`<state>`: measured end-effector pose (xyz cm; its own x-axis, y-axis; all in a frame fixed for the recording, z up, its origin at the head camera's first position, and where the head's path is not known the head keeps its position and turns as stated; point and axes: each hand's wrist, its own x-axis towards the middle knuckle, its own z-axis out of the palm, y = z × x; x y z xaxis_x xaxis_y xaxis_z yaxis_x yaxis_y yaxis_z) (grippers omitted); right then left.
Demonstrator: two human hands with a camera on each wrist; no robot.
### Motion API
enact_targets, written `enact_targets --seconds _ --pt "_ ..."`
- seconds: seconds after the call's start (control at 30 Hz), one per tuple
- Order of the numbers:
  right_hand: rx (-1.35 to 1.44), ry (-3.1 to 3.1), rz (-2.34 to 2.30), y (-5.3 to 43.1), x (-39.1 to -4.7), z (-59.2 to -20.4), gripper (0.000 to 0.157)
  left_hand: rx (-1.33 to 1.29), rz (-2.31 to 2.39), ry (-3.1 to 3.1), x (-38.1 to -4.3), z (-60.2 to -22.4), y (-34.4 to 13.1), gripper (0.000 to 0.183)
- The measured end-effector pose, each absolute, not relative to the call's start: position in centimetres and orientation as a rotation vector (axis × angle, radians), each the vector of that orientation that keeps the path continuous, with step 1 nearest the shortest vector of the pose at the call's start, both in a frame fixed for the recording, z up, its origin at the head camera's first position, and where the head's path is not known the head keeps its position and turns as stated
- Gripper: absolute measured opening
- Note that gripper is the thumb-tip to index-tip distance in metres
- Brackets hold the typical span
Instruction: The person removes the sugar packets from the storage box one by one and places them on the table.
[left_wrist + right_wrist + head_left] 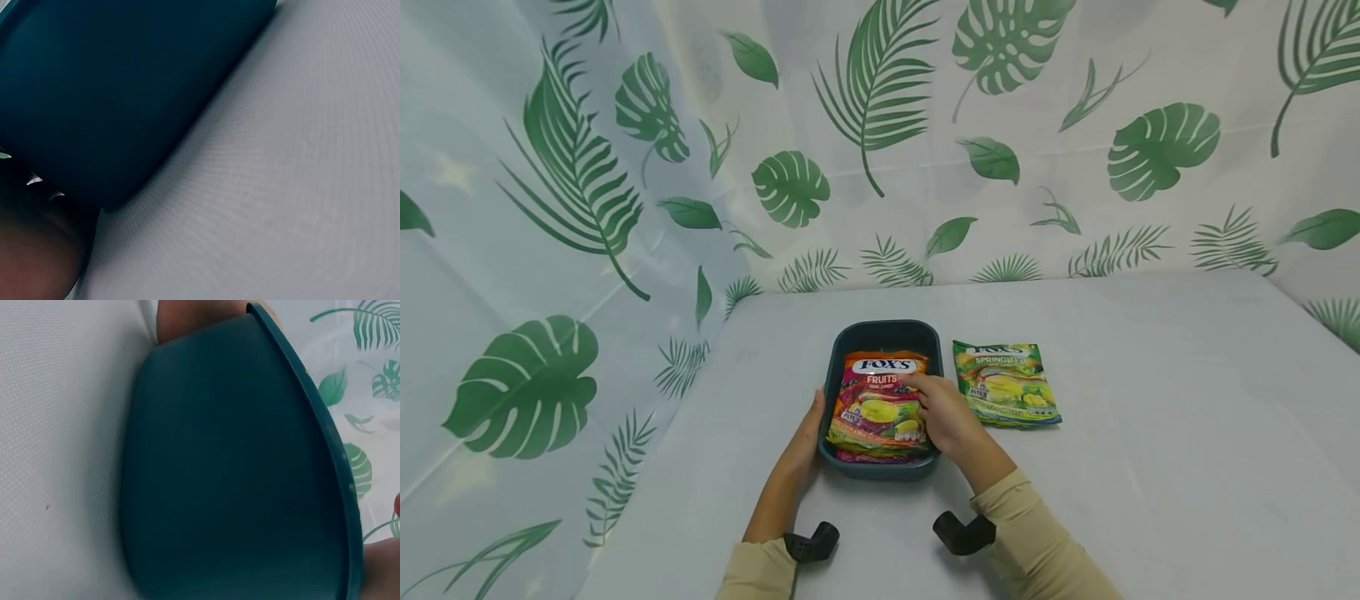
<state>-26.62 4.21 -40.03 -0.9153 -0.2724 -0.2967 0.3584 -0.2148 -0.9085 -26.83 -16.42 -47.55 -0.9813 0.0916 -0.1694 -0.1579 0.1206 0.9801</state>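
Note:
A dark teal tub (880, 472) stands on the white table, its wall (125, 94) filling much of the left wrist view. Inside lies a red and orange Fox's Fruits candy bag (868, 417), with more wrapping showing beneath it. My left hand (807, 437) rests along the tub's left side, most of its fingers hidden. From the right, my right hand (951, 421) reaches over the rim, its index finger touching the front of the bag. The other fingers are largely hidden. Skin of my left hand (200, 315) shows past the tub in the right wrist view.
A green and yellow Fox's Spring Tea candy bag (1006, 387) lies flat just right of the tub. White cloth (1000, 167) with green leaf prints hangs behind and at the left. Black wrist mounts (962, 533) sit on both forearms.

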Motion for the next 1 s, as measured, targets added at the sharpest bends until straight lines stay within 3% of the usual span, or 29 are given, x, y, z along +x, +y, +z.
enact_targets --seconds 0.3,0.77,1.0 --pt "-0.022 1.737 -2.116 5.0 -26.7 -40.3 0.054 -0.068 1.965 2.207 -26.9 -47.5 -16.4 0.075" --pt "-0.18 1.902 -1.986 4.4 -26.7 -41.7 0.064 -0.102 1.955 2.2 -26.8 -47.5 -16.4 0.076" --pt "-0.114 1.782 -2.071 4.7 -27.0 -41.9 0.07 -0.088 1.971 2.19 -26.6 -47.5 -16.4 0.076"
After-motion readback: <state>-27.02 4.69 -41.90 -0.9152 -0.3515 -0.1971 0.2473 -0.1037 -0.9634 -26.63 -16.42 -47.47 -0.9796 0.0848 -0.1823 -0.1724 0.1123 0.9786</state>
